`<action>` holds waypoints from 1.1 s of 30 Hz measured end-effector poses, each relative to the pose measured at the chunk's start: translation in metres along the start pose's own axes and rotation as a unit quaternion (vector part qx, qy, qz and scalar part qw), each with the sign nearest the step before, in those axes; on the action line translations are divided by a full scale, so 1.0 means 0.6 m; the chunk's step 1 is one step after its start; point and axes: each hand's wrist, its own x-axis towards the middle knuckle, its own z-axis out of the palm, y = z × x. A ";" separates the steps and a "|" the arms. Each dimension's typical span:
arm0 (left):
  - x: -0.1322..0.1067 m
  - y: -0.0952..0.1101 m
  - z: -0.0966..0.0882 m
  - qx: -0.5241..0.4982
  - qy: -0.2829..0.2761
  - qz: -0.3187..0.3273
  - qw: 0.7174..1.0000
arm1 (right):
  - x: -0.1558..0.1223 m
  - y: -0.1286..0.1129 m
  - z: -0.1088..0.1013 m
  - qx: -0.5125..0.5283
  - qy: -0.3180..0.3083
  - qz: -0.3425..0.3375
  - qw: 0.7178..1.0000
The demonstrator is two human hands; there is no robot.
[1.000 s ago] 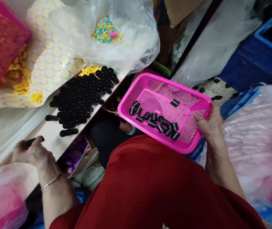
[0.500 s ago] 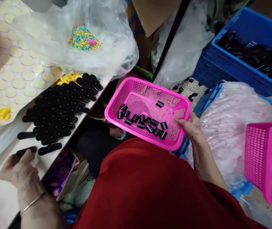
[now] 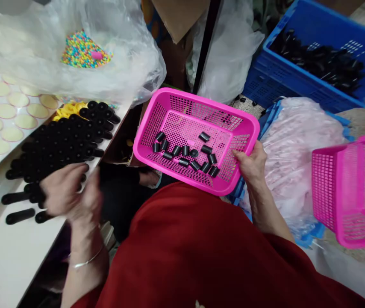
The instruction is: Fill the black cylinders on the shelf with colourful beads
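Note:
My right hand (image 3: 251, 161) grips the right end of a pink plastic basket (image 3: 198, 99), thumb over the rim. Short black cylindrical pieces (image 3: 185, 150) lie scattered on the basket's mesh floor. On the left, my left hand (image 3: 70, 192) is over the near edge of a cluster of black rod-like plastic pieces (image 3: 60, 141) on the white table (image 3: 35, 252). Motion smears its fingers, so whether it holds anything cannot be made out. A single black plastic piece (image 3: 20, 216) lies on the table left of that hand.
A clear plastic bag with colourful beads (image 3: 84, 49) lies on the table beyond the black pieces, near yellow pieces (image 3: 69, 110). To the right are a blue crate (image 3: 266, 70) of black parts, a plastic-wrapped bundle (image 3: 301, 162) and another pink basket (image 3: 341, 196).
My left hand has moved right and up, away from the black piece that it was touching, which now lies on the table. The right hand still holds the basket. The view has shifted slightly.

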 end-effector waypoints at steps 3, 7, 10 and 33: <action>0.010 0.078 0.107 -0.064 -0.202 0.229 0.950 | -0.001 0.001 -0.006 -0.008 0.020 0.006 1.000; 0.021 0.145 0.219 0.032 -0.499 0.288 0.817 | -0.008 -0.005 -0.020 0.011 0.037 -0.001 0.999; 0.020 0.156 0.264 0.106 -0.574 0.269 0.766 | -0.017 -0.016 -0.032 0.028 0.045 -0.009 0.999; 0.006 0.215 0.303 0.035 -0.400 0.261 0.878 | -0.020 -0.020 -0.028 0.063 0.000 -0.014 0.998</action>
